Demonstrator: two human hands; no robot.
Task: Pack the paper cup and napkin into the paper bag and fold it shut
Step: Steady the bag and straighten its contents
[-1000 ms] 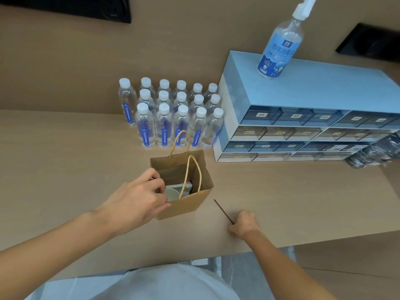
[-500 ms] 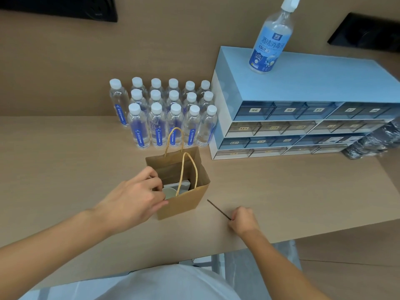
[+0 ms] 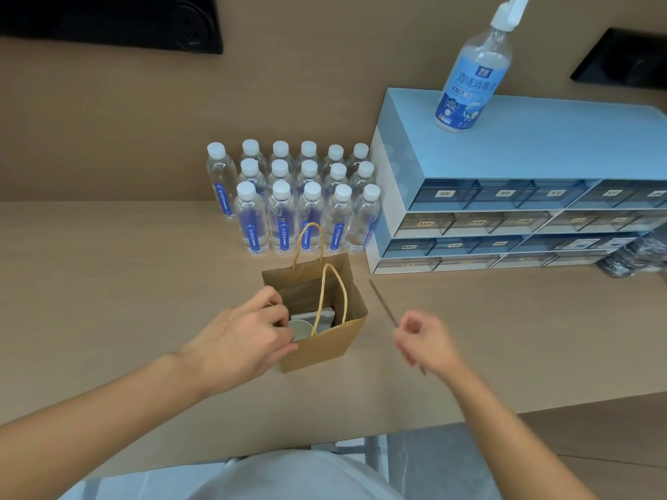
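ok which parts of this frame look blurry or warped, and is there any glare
Head view: the right hand and the thin stick it holds are motion-smeared; the left hand and paper bag are sharp. Wide-angle distortion tilts the spray bottle and splays the drawer cabinet. Lighting is soft, no strong glare.

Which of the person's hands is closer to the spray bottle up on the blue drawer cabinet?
Right. The right hand holds a thin stick below the spray bottle; the left hand grips the paper bag's rim, farther off to the left.
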